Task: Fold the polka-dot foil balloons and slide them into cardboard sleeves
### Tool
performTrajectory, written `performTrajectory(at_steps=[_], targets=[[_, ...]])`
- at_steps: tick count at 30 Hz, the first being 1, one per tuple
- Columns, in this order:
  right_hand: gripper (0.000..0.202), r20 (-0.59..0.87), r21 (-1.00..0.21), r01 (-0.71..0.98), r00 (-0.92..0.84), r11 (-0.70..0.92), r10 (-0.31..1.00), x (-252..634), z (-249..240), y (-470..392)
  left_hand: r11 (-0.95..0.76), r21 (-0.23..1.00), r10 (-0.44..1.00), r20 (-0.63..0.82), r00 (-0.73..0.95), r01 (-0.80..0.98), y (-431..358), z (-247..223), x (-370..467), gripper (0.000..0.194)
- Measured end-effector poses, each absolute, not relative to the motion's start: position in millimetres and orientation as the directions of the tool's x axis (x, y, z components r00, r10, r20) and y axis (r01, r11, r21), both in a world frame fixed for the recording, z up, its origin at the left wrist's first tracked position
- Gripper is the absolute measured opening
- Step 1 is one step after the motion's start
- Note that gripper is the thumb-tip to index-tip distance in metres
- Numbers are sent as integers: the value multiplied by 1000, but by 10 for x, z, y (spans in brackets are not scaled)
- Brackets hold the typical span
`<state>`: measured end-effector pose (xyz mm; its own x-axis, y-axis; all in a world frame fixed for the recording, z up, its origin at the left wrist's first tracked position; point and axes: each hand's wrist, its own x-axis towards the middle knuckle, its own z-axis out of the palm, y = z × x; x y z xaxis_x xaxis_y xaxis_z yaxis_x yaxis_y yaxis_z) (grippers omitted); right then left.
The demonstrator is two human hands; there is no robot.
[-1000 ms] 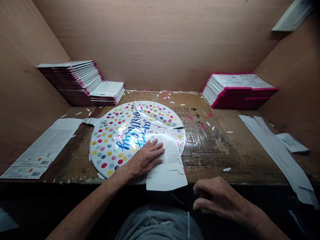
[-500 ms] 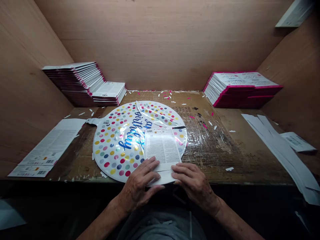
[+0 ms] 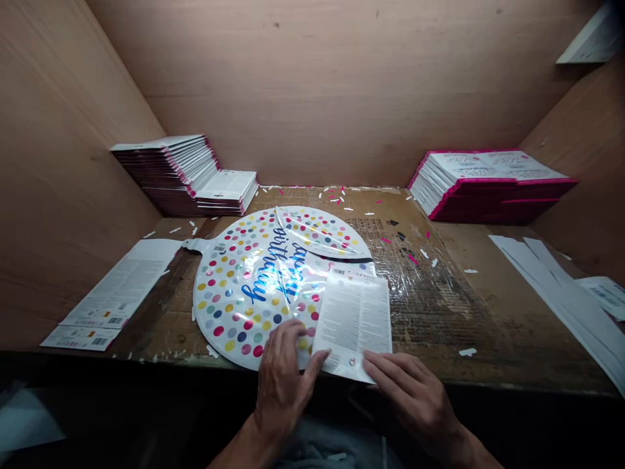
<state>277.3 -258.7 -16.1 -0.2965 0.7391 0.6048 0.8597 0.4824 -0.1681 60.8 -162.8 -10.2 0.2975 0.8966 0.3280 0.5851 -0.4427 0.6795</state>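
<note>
A white foil balloon (image 3: 273, 306) with coloured dots and blue "happy birthday" lettering lies flat, one flap folded over at its upper right. A white card (image 3: 354, 319) covered in small print rests over the balloon's lower right part. My right hand (image 3: 415, 391) grips the card's lower right corner, fingers stretched along its top; the thumb is hidden. My left hand (image 3: 286, 365) lies at the balloon's lower edge with thumb and fingers apart, the thumb tip by the card's lower left edge.
Folded cards stand in a stack (image 3: 170, 176) at the back left, and pink-edged ones (image 3: 502, 189) at the back right. Long printed sheets (image 3: 117, 280) lie left, white strips (image 3: 551, 293) right. Paper scraps dot the cardboard surface (image 3: 439, 312). Wooden walls (image 3: 317, 98) enclose it.
The card has slid right across the balloon and now shows its full printed face. My right hand moved right with it; my left hand has come off the card onto the balloon's edge.
</note>
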Motion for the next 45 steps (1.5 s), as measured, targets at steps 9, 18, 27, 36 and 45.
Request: performTrajectory(at_steps=[9,18,27,36,45], targets=[[27,642,-238,846,-232,478,731,2264,135,-1712,384,891,920,-346,185,-241,-1351,212,678,47],[9,256,-194,890,-360,413,897,1813,377,-1001,247,945,968,-252,1,-215,-1021,143,468,45],[21,382,-198,721,-567,664,730,1625,284,-562,249,957,966,-257,-39,-149,-562,124,-20,39],[26,652,-304,676,-366,671,664,1253,220,-488,75,964,988,-107,-115,-256,419,515,-181,41],[23,516,-350,754,-341,557,786,1322,496,374,72,993,991,-82,-104,-98,225,301,-160,41]])
